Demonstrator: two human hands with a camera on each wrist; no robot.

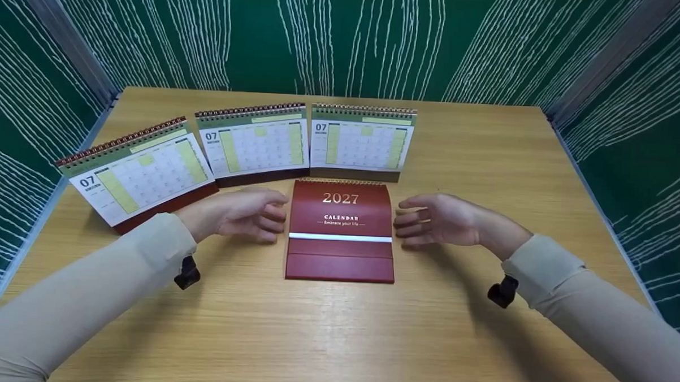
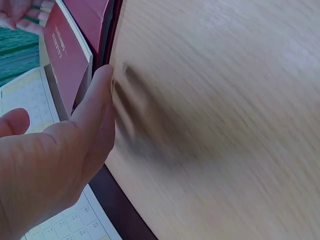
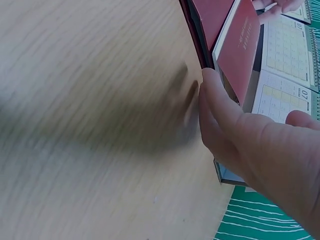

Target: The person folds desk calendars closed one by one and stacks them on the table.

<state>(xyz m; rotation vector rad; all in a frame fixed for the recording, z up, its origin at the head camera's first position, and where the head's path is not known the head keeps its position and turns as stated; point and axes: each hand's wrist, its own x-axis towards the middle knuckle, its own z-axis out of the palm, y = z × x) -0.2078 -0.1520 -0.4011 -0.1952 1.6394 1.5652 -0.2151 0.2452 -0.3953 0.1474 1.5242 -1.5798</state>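
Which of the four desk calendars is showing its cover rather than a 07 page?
The red calendar between the left hand and the right hand: its cover reads 2027, while the other three calendars each show a page marked 07.

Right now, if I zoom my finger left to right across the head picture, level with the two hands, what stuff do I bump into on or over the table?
Leftmost spiral desk calendar showing 07 → left hand → red 2027 desk calendar → right hand → right arm's beige sleeve.
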